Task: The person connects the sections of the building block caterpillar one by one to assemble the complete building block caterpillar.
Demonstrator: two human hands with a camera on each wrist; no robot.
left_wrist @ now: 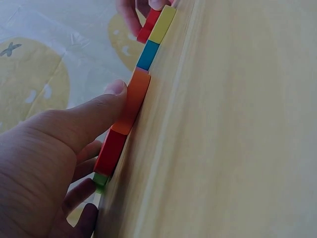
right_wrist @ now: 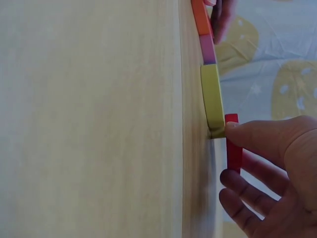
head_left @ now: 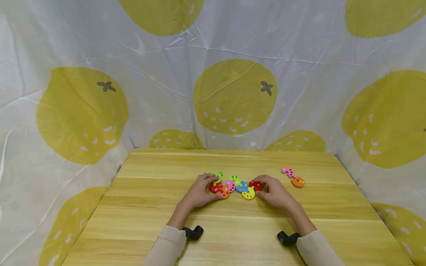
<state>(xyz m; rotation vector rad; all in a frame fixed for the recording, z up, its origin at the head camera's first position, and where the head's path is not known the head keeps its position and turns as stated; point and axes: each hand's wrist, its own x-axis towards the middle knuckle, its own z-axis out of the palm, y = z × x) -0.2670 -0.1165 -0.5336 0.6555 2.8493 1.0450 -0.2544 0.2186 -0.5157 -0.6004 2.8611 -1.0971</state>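
Note:
A row of numbered wooden caterpillar puzzle pieces lies on the table: a green head [head_left: 217,180], red 2 [head_left: 215,188], orange 3 [head_left: 225,193], pink 4 [head_left: 229,185], a green piece [head_left: 235,180], blue 6 [head_left: 241,187] and yellow 7 [head_left: 248,194]. My left hand [head_left: 199,192] spans the head end, thumb against orange 3 and fingers around the far side by the head. Between thumb and fingers, my right hand [head_left: 274,193] pinches a red puzzle piece [right_wrist: 234,153]. That piece sits right at the yellow one's end, slightly higher than it in the right wrist view.
Off to the right lie a pink piece [head_left: 288,172] and an orange 10 piece [head_left: 298,182]. The wooden table [head_left: 233,229] runs back to a lemon-patterned cloth [head_left: 159,85] hanging behind and on both sides. Each wrist carries a black camera mount.

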